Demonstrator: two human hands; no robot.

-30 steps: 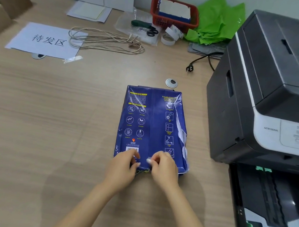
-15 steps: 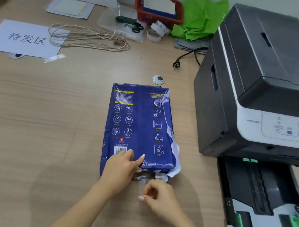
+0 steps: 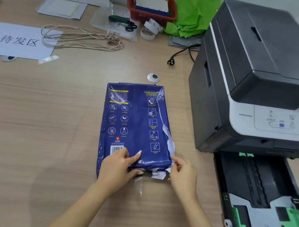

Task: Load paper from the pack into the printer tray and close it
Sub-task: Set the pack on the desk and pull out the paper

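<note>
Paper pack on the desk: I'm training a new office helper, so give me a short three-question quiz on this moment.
1. True or false: the printer tray is pulled out and holds no paper stack.
2. Which side of the blue paper pack has torn wrapper? A) the side facing the printer B) the side away from it C) the far end
3. What is the left hand doing while the right hand works the pack's near corner?

Key: 1. True. 2. A. 3. It rests on the pack's near end by the barcode, holding it down.
</note>
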